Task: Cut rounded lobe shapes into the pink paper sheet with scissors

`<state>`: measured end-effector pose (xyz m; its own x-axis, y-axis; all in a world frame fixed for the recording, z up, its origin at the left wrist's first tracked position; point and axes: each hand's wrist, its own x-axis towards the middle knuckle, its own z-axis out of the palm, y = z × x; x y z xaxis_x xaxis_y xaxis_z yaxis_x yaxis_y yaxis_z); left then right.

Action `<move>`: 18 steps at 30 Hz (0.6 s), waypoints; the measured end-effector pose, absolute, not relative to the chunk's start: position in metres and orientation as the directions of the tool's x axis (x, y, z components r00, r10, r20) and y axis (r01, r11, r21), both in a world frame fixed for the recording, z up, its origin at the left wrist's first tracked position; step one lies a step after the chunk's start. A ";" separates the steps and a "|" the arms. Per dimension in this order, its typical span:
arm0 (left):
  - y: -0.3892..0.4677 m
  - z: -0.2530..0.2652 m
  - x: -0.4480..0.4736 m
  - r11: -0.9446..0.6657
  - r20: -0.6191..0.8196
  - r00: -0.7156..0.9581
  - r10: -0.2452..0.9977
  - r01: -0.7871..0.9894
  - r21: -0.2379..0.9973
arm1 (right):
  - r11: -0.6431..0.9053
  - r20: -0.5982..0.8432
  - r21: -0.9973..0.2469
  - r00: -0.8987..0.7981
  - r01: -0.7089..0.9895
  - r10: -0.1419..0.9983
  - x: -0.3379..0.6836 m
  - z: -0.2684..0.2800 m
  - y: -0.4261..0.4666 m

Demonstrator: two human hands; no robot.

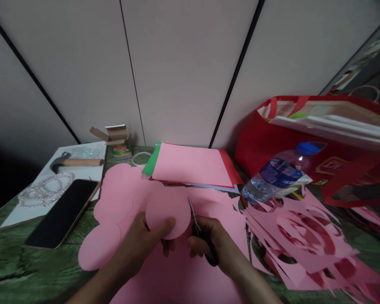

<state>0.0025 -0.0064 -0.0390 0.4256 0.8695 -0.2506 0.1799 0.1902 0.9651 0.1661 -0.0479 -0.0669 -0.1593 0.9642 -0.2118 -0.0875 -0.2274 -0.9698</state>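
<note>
Between the thumb and fingers of my left hand [155, 232] is a round pink paper disc [167, 209], held up over the table. My right hand [209, 238] grips a pair of scissors [205, 242] with black handles. Its metal blades [192, 211] point away from me and lie against the disc's right edge. Beneath both hands spread pink paper sheets [193, 278]. Several more pink discs [99, 247] lie overlapping to the left of my left hand.
Pink paper offcuts [304, 240] with round holes pile up at right, beside a tilted water bottle [275, 175] and a red bag [256, 126]. Coloured paper [190, 164] is stacked behind. A phone [63, 215], beads [47, 190], a hammer [82, 162] and a small box [120, 148] sit left.
</note>
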 end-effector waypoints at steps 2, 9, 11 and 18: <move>-0.006 -0.038 0.003 0.194 -0.254 0.421 0.871 0.181 0.964 | -0.217 -0.201 -0.972 -0.161 -0.092 0.966 0.166 -0.066 -0.048; -0.006 -0.042 0.005 0.207 -0.226 0.354 0.908 0.091 0.974 | -0.218 -0.195 -0.967 -0.166 -0.135 0.967 0.163 -0.064 -0.049; -0.007 -0.045 0.005 0.225 -0.228 0.346 0.910 0.050 0.973 | -0.218 -0.190 -0.963 -0.175 -0.158 0.966 0.159 -0.064 -0.050; -0.014 -0.039 0.010 0.234 -0.279 0.323 0.904 0.173 0.957 | -0.144 -0.087 -0.963 -0.243 -0.229 0.966 0.154 -0.064 -0.051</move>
<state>0.0103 -0.0144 -0.0391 0.3227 0.9043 -0.2794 0.1727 0.2340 0.9568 0.1540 -0.0505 -0.0637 -0.2433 0.9660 -0.0870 -0.2289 -0.1443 -0.9627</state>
